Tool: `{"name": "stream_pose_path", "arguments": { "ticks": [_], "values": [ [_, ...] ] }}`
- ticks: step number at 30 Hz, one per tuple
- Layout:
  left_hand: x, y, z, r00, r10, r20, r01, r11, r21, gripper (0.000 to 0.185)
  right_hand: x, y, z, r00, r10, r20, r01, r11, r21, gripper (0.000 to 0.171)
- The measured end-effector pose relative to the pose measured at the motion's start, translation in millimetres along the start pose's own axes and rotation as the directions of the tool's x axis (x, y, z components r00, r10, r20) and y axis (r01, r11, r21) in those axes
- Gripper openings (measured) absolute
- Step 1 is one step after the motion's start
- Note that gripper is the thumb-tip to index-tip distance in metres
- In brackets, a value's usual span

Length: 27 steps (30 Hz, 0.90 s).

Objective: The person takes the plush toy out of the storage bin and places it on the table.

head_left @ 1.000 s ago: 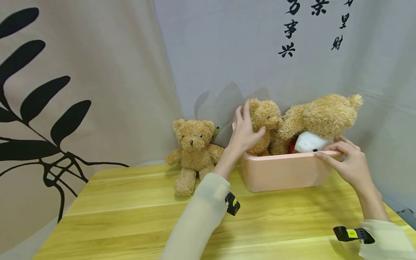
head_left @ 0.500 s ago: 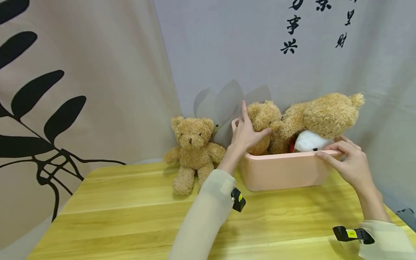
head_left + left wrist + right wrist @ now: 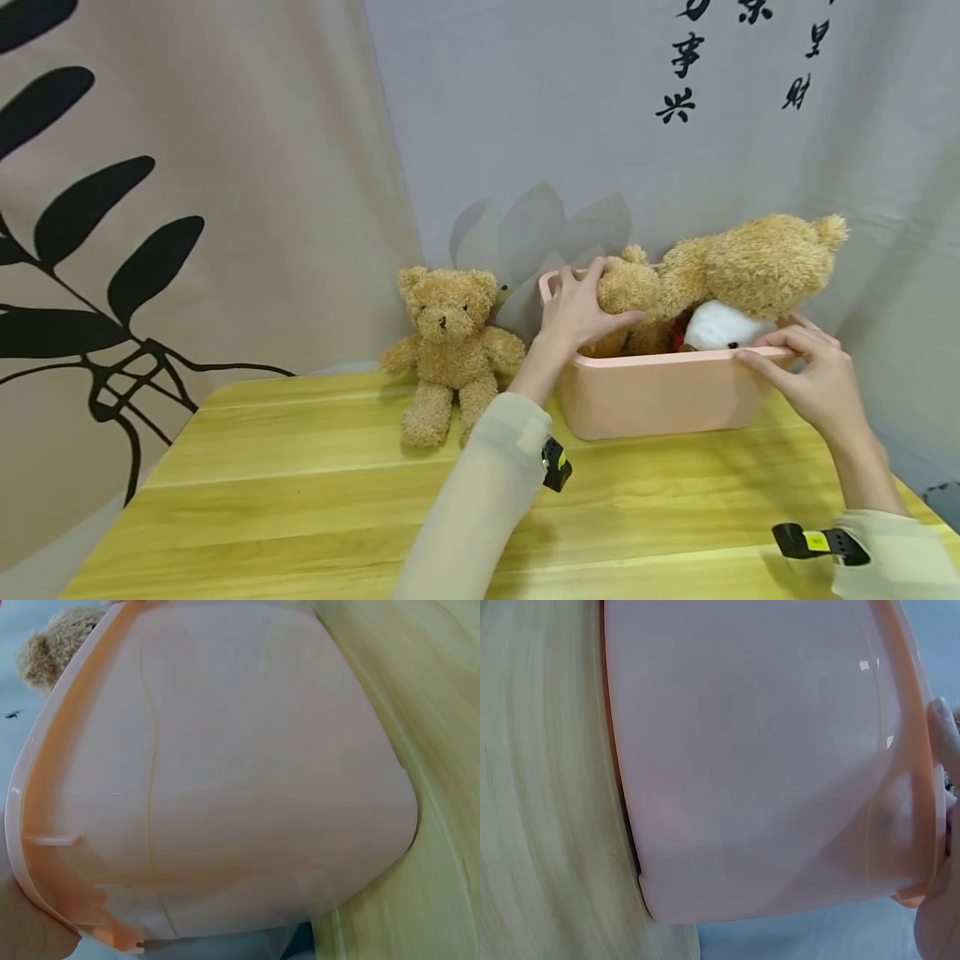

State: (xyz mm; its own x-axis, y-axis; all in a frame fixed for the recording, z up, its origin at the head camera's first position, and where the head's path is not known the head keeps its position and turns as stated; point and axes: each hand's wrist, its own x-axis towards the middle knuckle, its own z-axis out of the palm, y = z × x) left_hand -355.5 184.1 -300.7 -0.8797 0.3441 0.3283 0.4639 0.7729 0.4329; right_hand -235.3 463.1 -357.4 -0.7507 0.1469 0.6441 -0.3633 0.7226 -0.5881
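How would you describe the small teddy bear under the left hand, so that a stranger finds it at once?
Start at the pink tub on the yellow wooden table. At the tub's left end, the left hand grips a small tan teddy bear inside it. Unlike the bear sitting on the table and the big bear lying across the tub, this one is partly sunk below the rim.

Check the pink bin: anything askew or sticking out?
Yes. The big teddy bear lies sideways on top, rising well above the pink bin's rim rather than sitting inside. The left hand grips a smaller bear low in the bin; the right hand holds the rim. Nothing looks spilled or damaged.
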Motion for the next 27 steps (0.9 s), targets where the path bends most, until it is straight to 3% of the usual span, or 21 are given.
{"name": "stream_pose_path", "arguments": {
  "ticks": [3,8,13,16,18,20,24,27],
  "values": [
    [0.7,-0.2,1.8,0.999,0.035,0.009,-0.035,0.999,-0.016,0.081,-0.7,0.7,-0.4,1.0,0.003,-0.003,-0.003,1.0,0.0,0.018],
    [0.9,-1.9,2.9,0.996,0.085,-0.005,-0.085,0.995,-0.053,0.08,-1.5,1.2,-0.3,1.0,0.01,-0.003,-0.01,1.0,-0.001,0.019],
    [-3.7,-5.8,2.4,0.987,0.127,-0.097,-0.141,0.977,-0.157,0.086,-1.2,1.1,0.3,1.0,0.013,0.008,-0.013,1.0,-0.005,0.02],
    [-10.7,-6.1,-0.2,0.971,0.177,-0.163,-0.201,0.97,-0.14,0.096,-0.7,1.0,0.4,1.0,0.019,0.014,-0.019,1.0,-0.008,0.02],
    [-16.7,-4.6,-1.6,0.95,0.231,-0.212,-0.257,0.961,-0.104,0.101,-0.5,1.6,0.0,1.0,0.02,0.017,-0.019,1.0,-0.011,0.019],
    [-22.7,-1.8,-3.2,0.918,0.299,-0.26,-0.324,0.944,-0.059,0.102,-0.3,1.8,0.0,1.0,0.022,0.017,-0.022,1.0,-0.014,0.018],
    [-33.0,4.1,-8.0,0.829,0.429,-0.358,-0.454,0.891,0.014,0.1,-1.3,1.0,1.4,1.0,0.017,0.014,-0.017,1.0,-0.012,0.019],
    [-39.1,6.7,-13.2,0.765,0.484,-0.425,-0.515,0.856,0.05,0.097,-1.9,0.5,2.8,1.0,0.01,0.005,-0.01,1.0,-0.021,0.019]
  ]
}}
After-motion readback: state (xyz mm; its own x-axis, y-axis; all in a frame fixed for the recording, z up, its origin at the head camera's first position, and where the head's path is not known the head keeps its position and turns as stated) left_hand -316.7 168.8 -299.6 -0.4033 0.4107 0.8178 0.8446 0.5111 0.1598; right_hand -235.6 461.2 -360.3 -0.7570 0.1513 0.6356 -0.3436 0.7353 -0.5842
